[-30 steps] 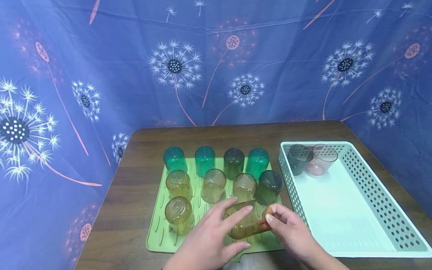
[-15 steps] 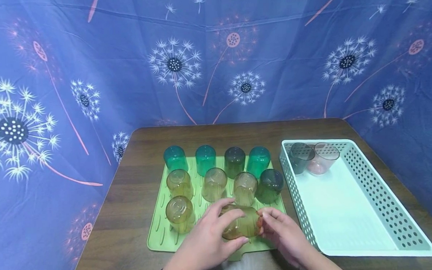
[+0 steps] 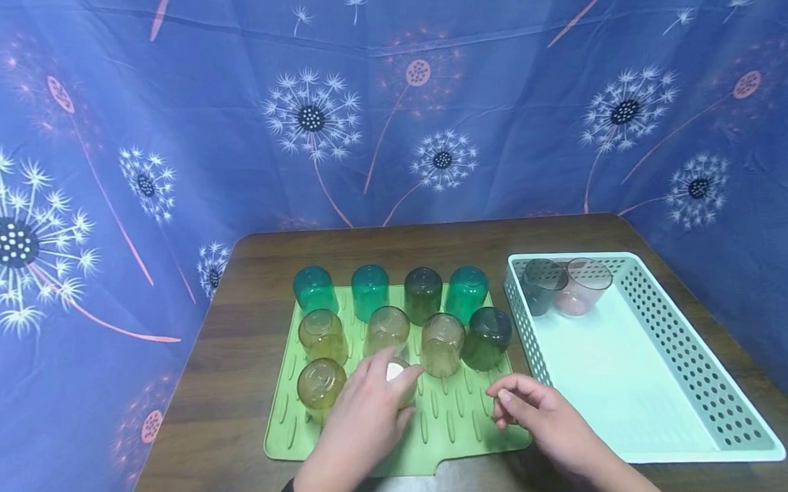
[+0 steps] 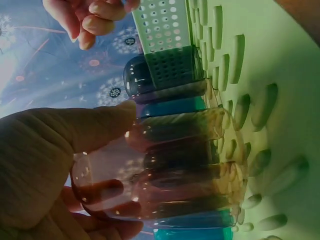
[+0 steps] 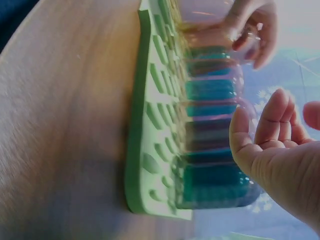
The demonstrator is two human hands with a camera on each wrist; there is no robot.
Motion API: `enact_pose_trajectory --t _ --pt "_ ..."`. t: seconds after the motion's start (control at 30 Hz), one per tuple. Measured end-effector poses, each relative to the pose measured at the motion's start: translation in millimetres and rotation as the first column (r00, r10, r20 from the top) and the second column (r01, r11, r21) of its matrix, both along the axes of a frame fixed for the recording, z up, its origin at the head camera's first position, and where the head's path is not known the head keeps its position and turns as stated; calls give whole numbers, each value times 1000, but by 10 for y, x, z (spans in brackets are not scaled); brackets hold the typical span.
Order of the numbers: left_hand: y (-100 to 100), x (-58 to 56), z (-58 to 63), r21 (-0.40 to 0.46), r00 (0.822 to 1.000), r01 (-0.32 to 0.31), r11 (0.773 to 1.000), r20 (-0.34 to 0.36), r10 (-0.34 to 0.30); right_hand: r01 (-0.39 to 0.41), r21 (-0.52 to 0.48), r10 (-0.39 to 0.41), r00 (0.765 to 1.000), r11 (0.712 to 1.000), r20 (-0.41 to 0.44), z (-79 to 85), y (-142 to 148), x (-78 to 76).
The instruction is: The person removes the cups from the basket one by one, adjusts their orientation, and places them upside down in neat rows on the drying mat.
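My left hand (image 3: 367, 413) grips an upturned transparent amber cup (image 4: 107, 165) from above, thumb on one side and fingers on the other. In the left wrist view the cup's rim is down at the ribbed green drying mat (image 3: 453, 446); whether it touches is hard to tell. Beside it to the left stands another upturned amber cup (image 3: 321, 384). My right hand (image 3: 546, 414) hovers over the mat's right front corner, fingers loosely curled, holding nothing. Behind the hands, several upturned cups stand in rows, among them a teal cup (image 3: 371, 294) and a dark grey cup (image 3: 487, 338).
Right of the mat lies a white perforated basket (image 3: 640, 389). In its far left corner stand a grey cup (image 3: 540, 291) and a pinkish cup (image 3: 581, 290). Everything rests on a brown wooden table (image 3: 223, 397), with a blue dandelion-print cloth (image 3: 506, 112) hanging behind.
The amber cup, earlier held sideways between both hands, is now upturned in my left hand, farther left by the other amber cup. My right hand has let go of it.
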State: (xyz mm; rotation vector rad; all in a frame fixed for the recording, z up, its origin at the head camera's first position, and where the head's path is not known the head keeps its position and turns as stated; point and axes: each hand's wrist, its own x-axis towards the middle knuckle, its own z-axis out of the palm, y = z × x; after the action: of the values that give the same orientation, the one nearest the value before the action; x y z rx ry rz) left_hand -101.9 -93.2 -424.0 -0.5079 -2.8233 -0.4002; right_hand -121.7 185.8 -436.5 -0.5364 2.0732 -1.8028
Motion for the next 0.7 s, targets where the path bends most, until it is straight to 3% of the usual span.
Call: enact_pose_trajectory --t 0.17,0.27,0.43,0.6,0.7 --pt "-25 -42 -34 -39 999 -25 999 40 27 56 153 -38 992 987 -120 176 83 -37" --pt "-43 -59 -34 -66 999 -38 997 15 39 140 292 -83 976 946 -200 402 187 -155" --pt "-67 -50 -30 -94 998 -56 994 -23 54 285 510 -129 939 811 -320 826 420 -450" --pt "-69 -35 -29 -91 998 -61 994 -28 58 350 649 -106 917 675 -384 1133 630 -779" --pt "-71 -22 -24 -91 997 -63 994 -46 59 366 720 -96 917 589 -388 1248 745 -992"
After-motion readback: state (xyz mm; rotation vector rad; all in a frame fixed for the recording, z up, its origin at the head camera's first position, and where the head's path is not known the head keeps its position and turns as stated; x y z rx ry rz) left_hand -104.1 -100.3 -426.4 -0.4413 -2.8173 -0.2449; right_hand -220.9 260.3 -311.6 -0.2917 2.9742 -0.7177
